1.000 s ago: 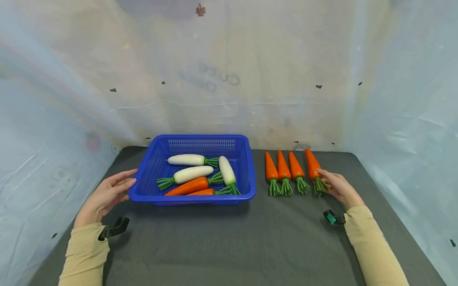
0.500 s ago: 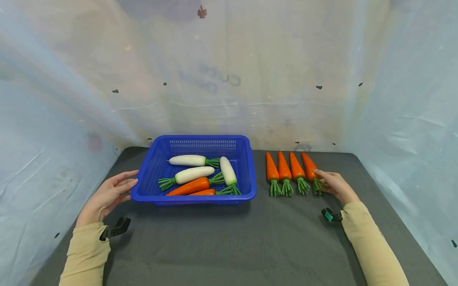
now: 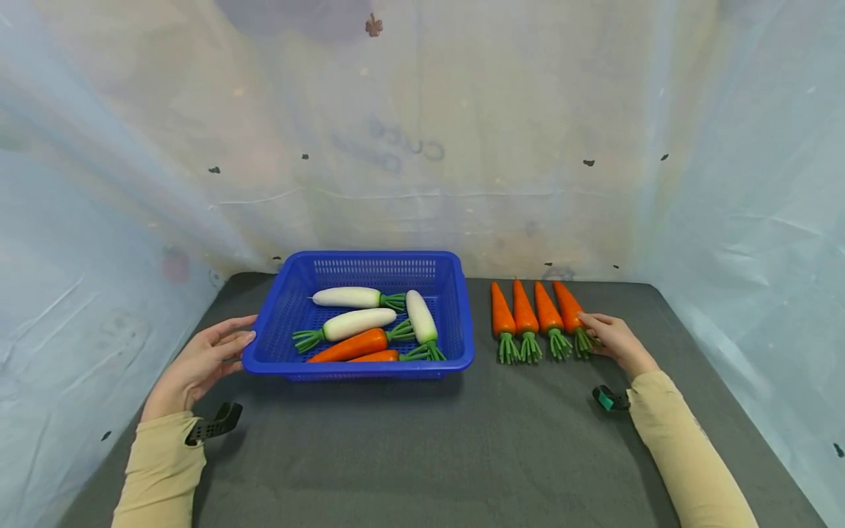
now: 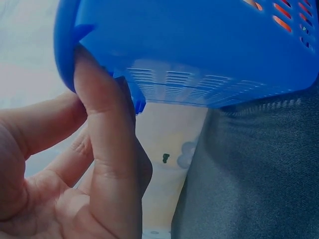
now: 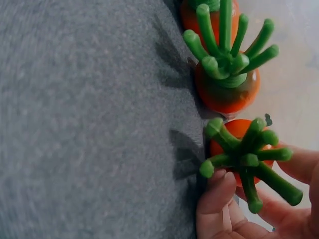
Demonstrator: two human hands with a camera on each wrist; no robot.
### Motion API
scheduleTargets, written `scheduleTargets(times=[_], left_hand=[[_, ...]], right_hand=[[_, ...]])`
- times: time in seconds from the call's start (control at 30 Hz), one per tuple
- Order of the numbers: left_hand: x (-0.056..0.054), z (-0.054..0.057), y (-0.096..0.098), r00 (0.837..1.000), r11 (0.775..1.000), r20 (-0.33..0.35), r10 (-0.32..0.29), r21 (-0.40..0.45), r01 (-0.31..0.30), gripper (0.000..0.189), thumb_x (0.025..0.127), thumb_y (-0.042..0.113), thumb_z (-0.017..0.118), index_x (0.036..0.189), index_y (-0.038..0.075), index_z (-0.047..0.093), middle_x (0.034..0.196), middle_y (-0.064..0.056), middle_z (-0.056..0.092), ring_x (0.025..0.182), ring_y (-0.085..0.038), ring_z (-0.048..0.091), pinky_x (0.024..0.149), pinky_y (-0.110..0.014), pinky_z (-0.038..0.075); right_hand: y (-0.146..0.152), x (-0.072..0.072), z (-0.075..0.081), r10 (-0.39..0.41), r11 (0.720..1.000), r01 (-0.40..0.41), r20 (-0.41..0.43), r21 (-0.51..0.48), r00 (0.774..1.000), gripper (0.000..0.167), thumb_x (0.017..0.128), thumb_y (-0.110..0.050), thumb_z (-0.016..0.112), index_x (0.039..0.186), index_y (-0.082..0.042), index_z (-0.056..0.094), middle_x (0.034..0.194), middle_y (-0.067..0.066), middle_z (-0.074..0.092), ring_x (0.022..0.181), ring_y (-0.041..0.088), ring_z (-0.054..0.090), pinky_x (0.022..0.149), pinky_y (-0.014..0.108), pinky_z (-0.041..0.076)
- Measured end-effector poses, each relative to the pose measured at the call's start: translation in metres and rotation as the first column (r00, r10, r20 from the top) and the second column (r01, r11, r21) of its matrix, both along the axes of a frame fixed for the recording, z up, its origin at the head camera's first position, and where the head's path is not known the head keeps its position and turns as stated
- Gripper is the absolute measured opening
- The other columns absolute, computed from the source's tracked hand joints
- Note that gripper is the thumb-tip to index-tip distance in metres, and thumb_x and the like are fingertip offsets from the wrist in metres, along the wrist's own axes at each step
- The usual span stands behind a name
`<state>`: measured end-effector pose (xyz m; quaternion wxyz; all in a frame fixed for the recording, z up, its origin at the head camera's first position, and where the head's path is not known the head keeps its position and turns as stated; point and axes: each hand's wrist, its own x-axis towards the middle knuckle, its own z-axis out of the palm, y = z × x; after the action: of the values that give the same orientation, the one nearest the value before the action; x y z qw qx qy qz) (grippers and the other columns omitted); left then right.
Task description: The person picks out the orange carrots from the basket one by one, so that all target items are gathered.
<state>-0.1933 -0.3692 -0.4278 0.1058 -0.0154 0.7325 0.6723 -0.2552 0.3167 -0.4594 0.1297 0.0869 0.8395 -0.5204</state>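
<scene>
A blue plastic basket (image 3: 356, 368) stands left of centre in the head view. In it lie three white radishes (image 3: 359, 323) and two carrots (image 3: 353, 345) with green stems. My left hand (image 3: 201, 361) holds the basket's left rim, fingertips tucked at the rim in the left wrist view. Right of the basket, several carrots lie side by side, tips toward the back wall. My right hand (image 3: 619, 343) pinches the rightmost carrot (image 3: 565, 302) near its stem end. In the right wrist view, green stems (image 5: 249, 159) partly cover the held carrot and the fingers.
Three other carrots (image 3: 526, 312) lie close together just left of the held one. A dark grey cloth (image 3: 422, 447) covers the table. Translucent plastic sheeting (image 3: 502, 132) hangs behind and on both sides. Black wrist straps (image 3: 214, 424) sit by both wrists.
My right hand has shifted the rightmost carrot left, closer to the other carrots in the row. My left hand has kept its place on the basket rim.
</scene>
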Motion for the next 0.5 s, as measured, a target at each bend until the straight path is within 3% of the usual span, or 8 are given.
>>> scheduleTargets(times=[0.23, 0.5], left_hand=[[0.0, 0.002, -0.0009, 1.0, 1.0, 0.005, 0.003, 0.024, -0.003, 0.057, 0.095, 0.024, 0.061, 0.144, 0.008, 0.036, 0.101, 0.006, 0.067, 0.086, -0.014, 0.067, 0.072, -0.03, 0.054], [-0.0008, -0.0014, -0.002, 1.0, 1.0, 0.001, 0.004, 0.012, -0.004, 0.057, 0.096, 0.024, 0.06, 0.144, 0.008, 0.036, 0.102, 0.007, 0.067, 0.087, -0.014, 0.067, 0.073, -0.03, 0.054]], right_hand=[[0.0015, 0.0023, 0.002, 0.03, 0.999, -0.03, -0.018, 0.019, 0.999, 0.072, 0.099, -0.049, 0.042, 0.143, 0.006, 0.03, 0.119, 0.016, 0.044, 0.102, 0.022, 0.046, 0.087, 0.044, 0.048], [0.006, 0.0057, 0.0073, 0.044, 0.999, -0.044, 0.026, 0.028, 0.999, 0.077, 0.1, -0.05, 0.038, 0.145, 0.01, 0.023, 0.126, 0.026, 0.042, 0.099, 0.021, 0.052, 0.083, 0.037, 0.051]])
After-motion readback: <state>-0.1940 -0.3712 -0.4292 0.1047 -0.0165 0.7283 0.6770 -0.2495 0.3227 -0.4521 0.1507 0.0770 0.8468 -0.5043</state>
